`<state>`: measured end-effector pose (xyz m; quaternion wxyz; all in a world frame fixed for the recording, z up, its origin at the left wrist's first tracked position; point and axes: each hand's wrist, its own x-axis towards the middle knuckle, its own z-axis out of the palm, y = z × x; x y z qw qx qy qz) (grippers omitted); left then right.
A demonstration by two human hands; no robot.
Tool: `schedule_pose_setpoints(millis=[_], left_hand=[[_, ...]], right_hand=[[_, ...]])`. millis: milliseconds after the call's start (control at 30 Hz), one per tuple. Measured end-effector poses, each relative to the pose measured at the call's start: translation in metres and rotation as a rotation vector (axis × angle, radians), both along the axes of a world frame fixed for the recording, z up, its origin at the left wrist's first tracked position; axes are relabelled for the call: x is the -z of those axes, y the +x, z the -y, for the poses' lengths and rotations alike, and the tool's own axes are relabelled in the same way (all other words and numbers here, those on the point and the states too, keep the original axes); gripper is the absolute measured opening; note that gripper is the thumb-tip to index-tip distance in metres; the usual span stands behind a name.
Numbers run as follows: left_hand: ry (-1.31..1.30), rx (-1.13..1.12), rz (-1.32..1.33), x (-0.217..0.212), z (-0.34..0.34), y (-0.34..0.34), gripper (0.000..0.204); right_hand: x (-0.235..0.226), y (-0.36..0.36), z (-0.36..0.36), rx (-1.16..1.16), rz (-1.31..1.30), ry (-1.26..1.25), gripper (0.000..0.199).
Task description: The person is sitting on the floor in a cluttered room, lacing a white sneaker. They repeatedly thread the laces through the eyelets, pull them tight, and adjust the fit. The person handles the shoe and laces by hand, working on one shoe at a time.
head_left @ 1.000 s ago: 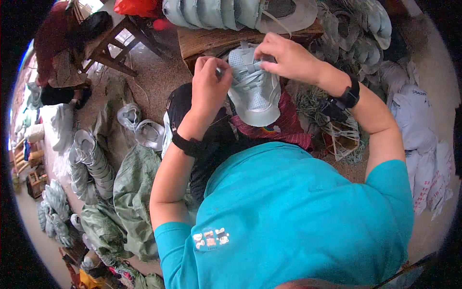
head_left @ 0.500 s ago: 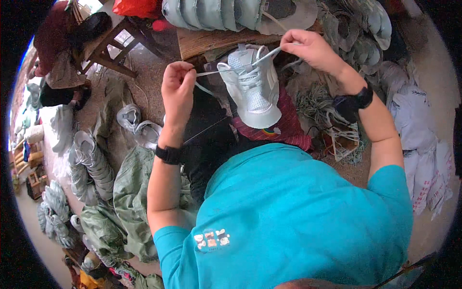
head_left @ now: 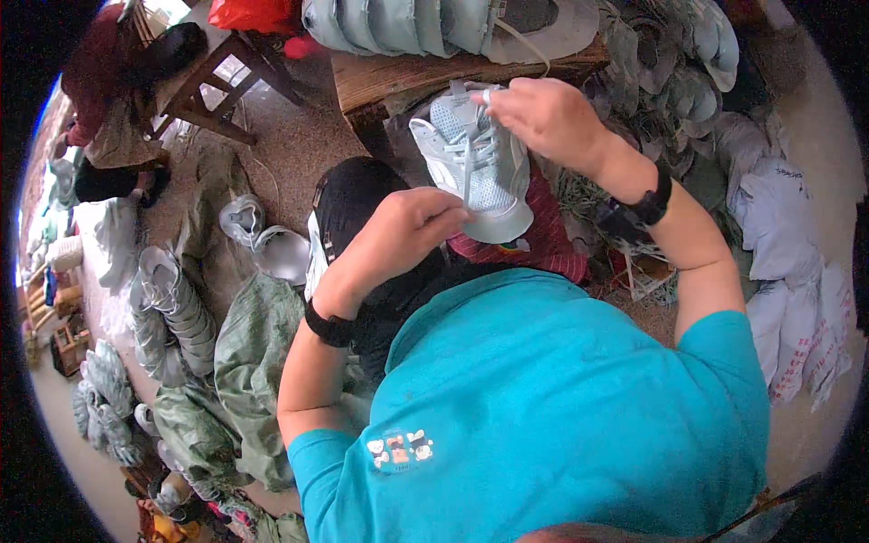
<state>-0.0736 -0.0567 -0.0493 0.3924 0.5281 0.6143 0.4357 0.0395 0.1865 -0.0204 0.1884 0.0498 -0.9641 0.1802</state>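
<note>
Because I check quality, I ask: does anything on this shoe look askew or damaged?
No damage stands out on the shoe. One lace lies askew, running lengthwise toward the left hand instead of across, probably because it is being handled.

It is a shoe workshop: nested uppers (head_left: 389, 27) lie on the table (head_left: 394, 77), with a shoe (head_left: 493, 181) just before it. Right of the table are heaped uppers (head_left: 711, 45) and white sacks (head_left: 780, 222); left, stacked shoes (head_left: 190, 321) and green sacking (head_left: 258, 362).
</note>
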Motion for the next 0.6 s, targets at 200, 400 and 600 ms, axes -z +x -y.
schedule_pose_setpoints(millis=[200,400,600], left_hand=[[0.081,-0.302,-0.603,0.012,0.019,-0.028,0.010],[0.107,-0.702,-1.072,0.003,0.020,-0.048,0.010],[0.432,-0.766,0.982,0.013,0.003,-0.055,0.016]], right_hand=[[-0.009,0.007,-0.007,0.022,-0.067,0.432,0.015],[-0.015,0.011,-0.010,0.183,0.113,-0.665,0.025],[-0.020,0.015,-0.025,-0.097,0.076,-1.686,0.025]])
